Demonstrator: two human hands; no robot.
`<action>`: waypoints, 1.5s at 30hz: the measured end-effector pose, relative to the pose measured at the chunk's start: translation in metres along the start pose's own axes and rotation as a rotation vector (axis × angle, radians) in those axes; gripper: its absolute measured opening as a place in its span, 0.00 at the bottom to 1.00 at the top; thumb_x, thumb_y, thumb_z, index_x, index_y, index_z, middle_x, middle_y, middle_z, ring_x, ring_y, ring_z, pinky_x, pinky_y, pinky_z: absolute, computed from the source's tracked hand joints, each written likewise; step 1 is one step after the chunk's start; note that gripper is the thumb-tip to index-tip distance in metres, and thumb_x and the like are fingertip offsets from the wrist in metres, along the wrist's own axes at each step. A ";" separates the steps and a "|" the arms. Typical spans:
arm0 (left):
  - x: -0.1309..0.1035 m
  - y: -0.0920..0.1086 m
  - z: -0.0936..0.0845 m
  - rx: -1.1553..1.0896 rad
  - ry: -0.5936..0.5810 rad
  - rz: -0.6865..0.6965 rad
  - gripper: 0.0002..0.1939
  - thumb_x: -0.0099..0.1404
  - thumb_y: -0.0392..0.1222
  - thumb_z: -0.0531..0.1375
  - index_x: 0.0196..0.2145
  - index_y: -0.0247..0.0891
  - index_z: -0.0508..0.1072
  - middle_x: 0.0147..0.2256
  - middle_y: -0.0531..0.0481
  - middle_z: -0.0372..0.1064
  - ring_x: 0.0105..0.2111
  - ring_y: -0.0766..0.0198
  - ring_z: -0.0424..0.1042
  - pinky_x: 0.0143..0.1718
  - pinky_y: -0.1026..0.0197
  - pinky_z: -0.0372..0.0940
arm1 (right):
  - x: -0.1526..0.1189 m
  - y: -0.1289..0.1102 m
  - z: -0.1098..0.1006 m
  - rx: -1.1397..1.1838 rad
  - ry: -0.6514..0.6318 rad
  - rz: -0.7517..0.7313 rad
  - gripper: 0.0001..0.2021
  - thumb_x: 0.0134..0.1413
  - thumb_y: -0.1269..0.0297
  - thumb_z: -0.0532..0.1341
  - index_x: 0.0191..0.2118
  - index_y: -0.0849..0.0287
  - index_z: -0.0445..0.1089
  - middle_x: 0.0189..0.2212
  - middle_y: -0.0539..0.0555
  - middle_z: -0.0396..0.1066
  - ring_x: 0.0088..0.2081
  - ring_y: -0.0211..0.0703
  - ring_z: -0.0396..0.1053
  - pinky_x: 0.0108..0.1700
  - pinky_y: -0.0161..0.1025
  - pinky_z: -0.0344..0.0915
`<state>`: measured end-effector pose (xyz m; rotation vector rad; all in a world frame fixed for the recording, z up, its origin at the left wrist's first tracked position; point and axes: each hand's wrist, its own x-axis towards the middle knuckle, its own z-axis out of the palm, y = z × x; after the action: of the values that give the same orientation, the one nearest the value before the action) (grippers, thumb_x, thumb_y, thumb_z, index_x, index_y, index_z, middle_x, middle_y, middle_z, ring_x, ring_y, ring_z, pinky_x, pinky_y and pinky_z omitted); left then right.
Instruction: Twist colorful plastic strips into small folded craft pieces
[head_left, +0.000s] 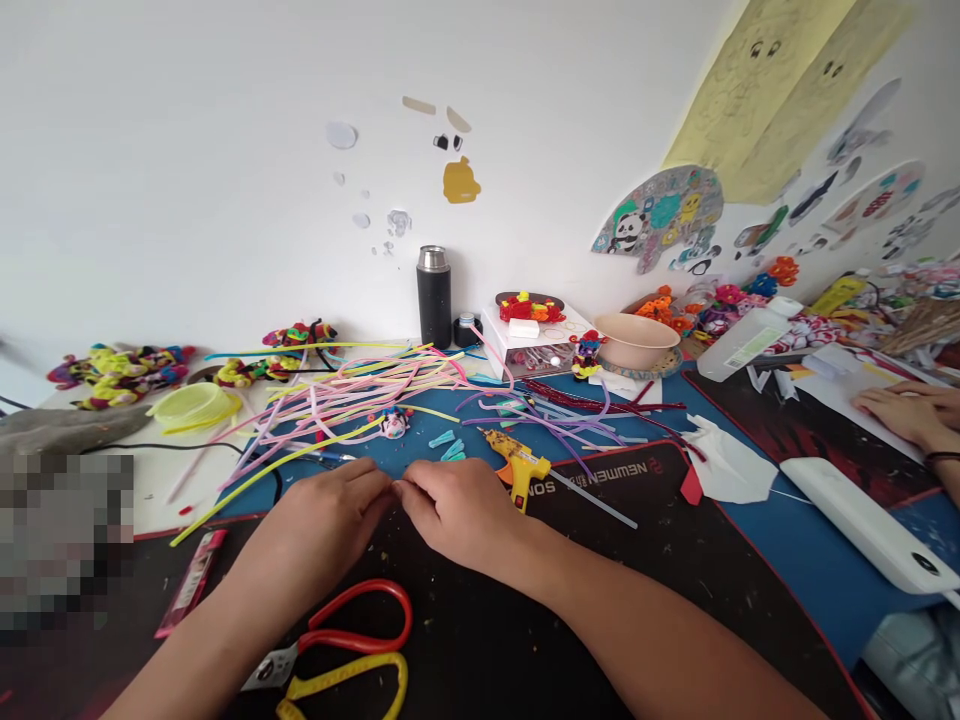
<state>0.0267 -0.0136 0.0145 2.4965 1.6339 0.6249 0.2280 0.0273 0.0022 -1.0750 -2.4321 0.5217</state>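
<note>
Fingertips of left hand point(322, 515) and right hand point(465, 510) brought together over black mat point(480, 650), both closed to a pinch; any small piece between them too well hidden to name. By the look of it, mid-way: one small black-and-white ornament point(394, 423), seemingly finished, just beyond the meeting fingertips; a few teal twists point(447, 440) lying loose ahead of right hand, apparently unattached, perhaps two or three, hard to separate. Much raw stock apparently left unworked: pink, yellow and purple fuzzy stems point(375, 375) spread beyond both hands, too tangled to count, with a dark red bundle point(592, 398) farther to the right. Already shaped, judging by colour and form: one upright figure point(587, 352) beyond right hand, and two colourful clusters, one far out to the left of left hand point(139, 375), the other nearer the flask point(289, 350), number within each unclear. One yellow glue gun point(525, 470) just beyond right hand, partly behind its knuckles; one pair of scissors point(406, 612) on the near side of both hands, one loop red, one yellow; one red packet point(191, 585) left of left hand. Farther off, one black flask point(435, 305), one bowl point(637, 340), and, well to the right, a co-worker's hands point(904, 410).
</note>
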 end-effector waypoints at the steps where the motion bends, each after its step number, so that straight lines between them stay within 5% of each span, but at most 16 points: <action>1: 0.000 0.000 0.000 -0.013 -0.002 -0.014 0.19 0.75 0.40 0.51 0.31 0.42 0.79 0.30 0.48 0.77 0.29 0.56 0.79 0.31 0.56 0.64 | 0.000 0.000 0.000 0.008 0.004 0.002 0.16 0.77 0.60 0.59 0.34 0.58 0.72 0.30 0.54 0.81 0.30 0.43 0.74 0.32 0.43 0.45; 11: 0.008 0.005 -0.007 -0.348 -0.019 -0.149 0.16 0.73 0.52 0.59 0.33 0.44 0.79 0.35 0.50 0.81 0.35 0.56 0.80 0.38 0.61 0.70 | 0.006 0.003 -0.004 0.341 0.067 0.109 0.20 0.70 0.63 0.62 0.25 0.56 0.59 0.20 0.45 0.60 0.24 0.36 0.55 0.30 0.39 0.45; 19: 0.000 0.004 -0.002 -0.130 0.017 -0.061 0.21 0.78 0.59 0.57 0.51 0.44 0.83 0.44 0.47 0.88 0.39 0.51 0.86 0.42 0.58 0.76 | 0.008 0.006 -0.011 0.605 0.084 0.238 0.19 0.71 0.54 0.57 0.27 0.54 0.63 0.16 0.43 0.57 0.21 0.38 0.57 0.29 0.38 0.50; 24: -0.001 -0.001 0.002 0.020 0.059 -0.001 0.26 0.81 0.57 0.51 0.58 0.41 0.82 0.49 0.40 0.87 0.42 0.46 0.88 0.43 0.53 0.79 | 0.009 0.009 -0.012 0.666 0.074 0.283 0.19 0.72 0.53 0.57 0.28 0.55 0.66 0.14 0.43 0.58 0.19 0.37 0.58 0.28 0.37 0.51; 34: 0.002 -0.005 0.002 -0.017 -0.073 -0.099 0.25 0.77 0.47 0.51 0.62 0.41 0.80 0.47 0.41 0.88 0.40 0.46 0.88 0.40 0.54 0.78 | 0.010 0.008 -0.010 0.714 0.060 0.313 0.18 0.72 0.54 0.57 0.28 0.54 0.66 0.14 0.42 0.57 0.17 0.37 0.60 0.26 0.36 0.53; 41: 0.003 0.001 -0.004 -0.163 -0.090 -0.105 0.21 0.76 0.44 0.50 0.49 0.42 0.83 0.40 0.43 0.87 0.36 0.48 0.86 0.36 0.56 0.74 | 0.009 0.006 -0.011 0.726 0.052 0.292 0.19 0.72 0.54 0.57 0.27 0.54 0.65 0.13 0.42 0.58 0.17 0.37 0.59 0.26 0.36 0.53; 45: 0.005 0.006 -0.010 -0.502 -0.157 -0.227 0.21 0.78 0.54 0.53 0.34 0.42 0.80 0.29 0.48 0.81 0.27 0.57 0.80 0.30 0.60 0.72 | 0.010 0.007 -0.012 0.729 0.060 0.289 0.19 0.73 0.55 0.57 0.28 0.55 0.66 0.14 0.42 0.58 0.18 0.36 0.60 0.26 0.35 0.53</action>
<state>0.0296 -0.0125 0.0264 1.9237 1.4538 0.6873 0.2329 0.0411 0.0110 -1.0722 -1.7800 1.3151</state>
